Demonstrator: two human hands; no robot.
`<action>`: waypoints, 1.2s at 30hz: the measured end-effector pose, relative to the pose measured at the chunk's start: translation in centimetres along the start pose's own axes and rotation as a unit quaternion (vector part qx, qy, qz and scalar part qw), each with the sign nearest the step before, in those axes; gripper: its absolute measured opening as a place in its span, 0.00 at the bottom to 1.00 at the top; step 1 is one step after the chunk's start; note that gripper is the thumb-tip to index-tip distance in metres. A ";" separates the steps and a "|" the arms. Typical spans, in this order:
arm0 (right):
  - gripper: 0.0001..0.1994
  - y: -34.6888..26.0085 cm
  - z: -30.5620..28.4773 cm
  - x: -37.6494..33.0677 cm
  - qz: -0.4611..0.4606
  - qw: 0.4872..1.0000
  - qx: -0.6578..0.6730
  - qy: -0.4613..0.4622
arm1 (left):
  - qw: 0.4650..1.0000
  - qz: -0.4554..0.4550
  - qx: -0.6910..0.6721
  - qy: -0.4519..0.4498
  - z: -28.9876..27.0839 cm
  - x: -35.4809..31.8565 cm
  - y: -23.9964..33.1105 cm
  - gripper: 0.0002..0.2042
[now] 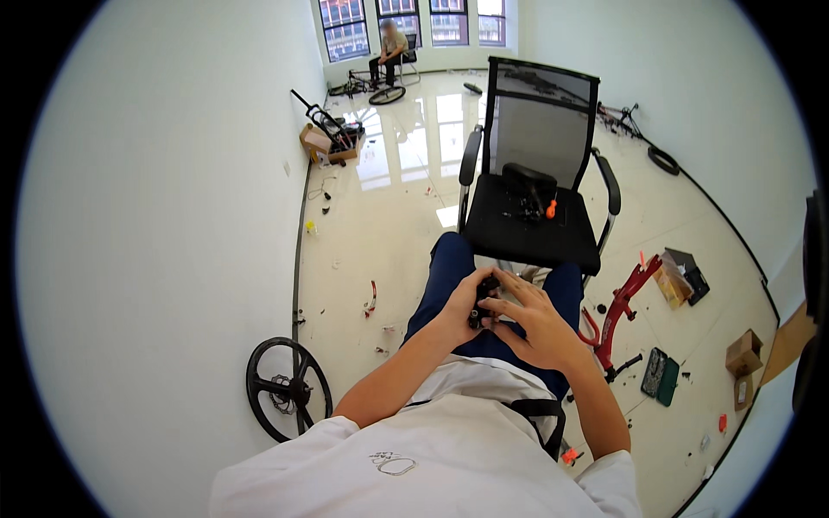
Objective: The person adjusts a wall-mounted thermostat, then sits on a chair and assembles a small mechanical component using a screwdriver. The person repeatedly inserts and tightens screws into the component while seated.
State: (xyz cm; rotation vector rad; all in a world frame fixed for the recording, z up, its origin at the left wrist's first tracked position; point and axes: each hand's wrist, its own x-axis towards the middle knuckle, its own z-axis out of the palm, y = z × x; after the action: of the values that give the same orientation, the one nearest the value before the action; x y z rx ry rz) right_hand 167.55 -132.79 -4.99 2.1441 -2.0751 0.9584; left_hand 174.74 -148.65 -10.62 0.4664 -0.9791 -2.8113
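Observation:
Over my lap, my left hand [462, 312] is closed around a small black metal part [475, 318]. It looks like a bicycle component, but its exact kind is partly hidden by fingers. My right hand [537, 321] comes from the other side, with its thumb and a bent finger against the same part while the other fingers stretch over it. Facing me is a black mesh-back chair [494, 216]. On its seat lie a black bicycle saddle [528, 180], several small dark parts, and a screwdriver [551, 209] with an orange handle.
A black spoked wheel [250, 393] with a disc leans by the left wall. At right are a red bicycle frame [618, 315], a green tool case [661, 377] and cardboard boxes [743, 354]. A box of parts [352, 154] stands farther back. Another person [392, 47] sits near the windows.

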 end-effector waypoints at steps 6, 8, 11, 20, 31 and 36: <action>0.16 0.0 -0.9 0.2 -0.025 0.999 -0.012 0.016 | 0.999 -0.012 0.008 0.029 1.1 -0.9 0.0 0.16; 0.14 0.6 -0.9 0.6 -0.027 0.999 0.011 0.023 | 0.998 -0.015 0.032 0.059 1.5 -0.6 -0.8 0.17; 0.12 3.0 -0.1 0.7 0.009 0.999 0.041 -0.004 | 0.995 -0.079 0.040 -0.043 -0.9 -0.1 -2.2 0.18; 0.11 2.7 1.9 0.3 0.044 0.978 0.202 0.039 | 0.995 -0.094 -0.018 -0.021 -0.1 -1.3 -4.2 0.17; 0.16 4.0 6.2 -2.4 0.152 0.965 0.207 0.052 | 0.981 -0.143 -0.134 -0.012 -3.8 0.4 -8.5 0.12; 0.18 4.1 7.5 -3.5 0.175 0.955 0.229 0.071 | 0.971 -0.186 -0.140 -0.047 -5.6 1.0 -9.8 0.13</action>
State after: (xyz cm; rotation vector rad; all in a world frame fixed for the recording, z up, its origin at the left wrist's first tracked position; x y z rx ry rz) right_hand 167.16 -133.17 -14.21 1.8120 -2.3905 1.7294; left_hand 175.48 -144.43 -21.10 0.5325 -0.5343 -3.2651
